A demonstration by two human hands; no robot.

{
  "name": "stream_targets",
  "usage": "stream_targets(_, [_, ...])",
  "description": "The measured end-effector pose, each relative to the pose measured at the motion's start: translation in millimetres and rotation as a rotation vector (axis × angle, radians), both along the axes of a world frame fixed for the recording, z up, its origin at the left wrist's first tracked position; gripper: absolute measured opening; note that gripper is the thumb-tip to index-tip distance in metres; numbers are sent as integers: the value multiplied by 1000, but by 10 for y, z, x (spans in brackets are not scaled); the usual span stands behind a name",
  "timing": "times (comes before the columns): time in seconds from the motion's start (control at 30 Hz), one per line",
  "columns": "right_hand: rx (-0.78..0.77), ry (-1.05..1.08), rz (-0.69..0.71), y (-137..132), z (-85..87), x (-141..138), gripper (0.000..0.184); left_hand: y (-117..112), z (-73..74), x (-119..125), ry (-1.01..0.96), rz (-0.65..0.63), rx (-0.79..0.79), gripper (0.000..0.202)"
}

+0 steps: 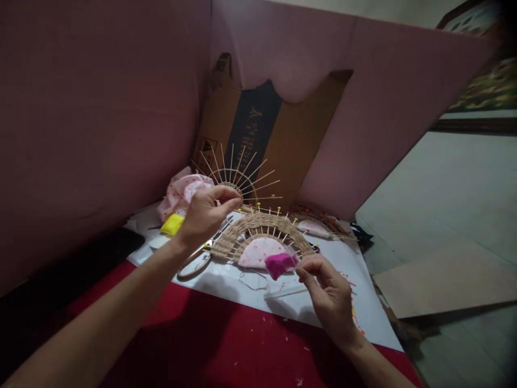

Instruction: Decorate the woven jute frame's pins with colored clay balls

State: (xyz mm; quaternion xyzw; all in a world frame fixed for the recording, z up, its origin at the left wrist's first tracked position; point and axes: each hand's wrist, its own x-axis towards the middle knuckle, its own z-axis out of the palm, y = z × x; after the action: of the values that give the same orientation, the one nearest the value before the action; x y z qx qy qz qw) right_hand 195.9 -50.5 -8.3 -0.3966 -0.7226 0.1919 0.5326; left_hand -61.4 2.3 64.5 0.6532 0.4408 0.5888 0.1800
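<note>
My right hand (326, 293) pinches the edge of a small see-through packet with magenta stuff (278, 265) in it. The packet hangs in front of a half-round woven fan (238, 231), whose thin sticks end in small yellow and pink tips. Pale pink dotted fabric (252, 254) covers the fan's inner half circle. Thumb and fingers of my left hand (212, 213) are pressed together just above the fan's upper left edge; anything between them is too small to make out. Scissors (196, 264) lie at the fan's left end, partly hidden.
Behind stands a fan frame of bare sticks (232, 171) against cardboard (311, 124). Crumpled dotted cloth (177, 191) and a yellow packet (172, 224) sit left. Another woven fan (323, 223) lies back right. White paper (343, 258) covers part of the red tabletop (194, 334).
</note>
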Motion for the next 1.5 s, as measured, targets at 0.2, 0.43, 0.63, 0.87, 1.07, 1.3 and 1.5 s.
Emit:
stream_targets(0.2, [69, -76, 21, -99, -55, 24, 13, 106, -159, -462, 317, 60, -413, 10])
stream_targets(0.43, [106, -90, -8, -100, -105, 21, 13, 170, -455, -569, 437, 60, -562, 21])
stream_targets(0.63, [120, -86, -24, -97, -80, 23, 13, 199, -517, -603, 524, 71, -561, 37])
stream_targets(0.87, [108, -83, -20, -97, -51, 40, 12, 229, -605, -607, 587, 123, -583, 42])
stream_targets(1.07, [122, -90, -37, -92, -48, 52, 13, 250, -619, -555, 582, 127, -608, 33])
stream_targets(1.3, [130, -93, -25, -97, -50, 50, 13, 249, -627, -573, 572, 62, -591, 33])
stream_targets(1.5, [137, -88, -29, -95, -45, 43, 13, 271, -572, -650, 569, 2, -532, 20])
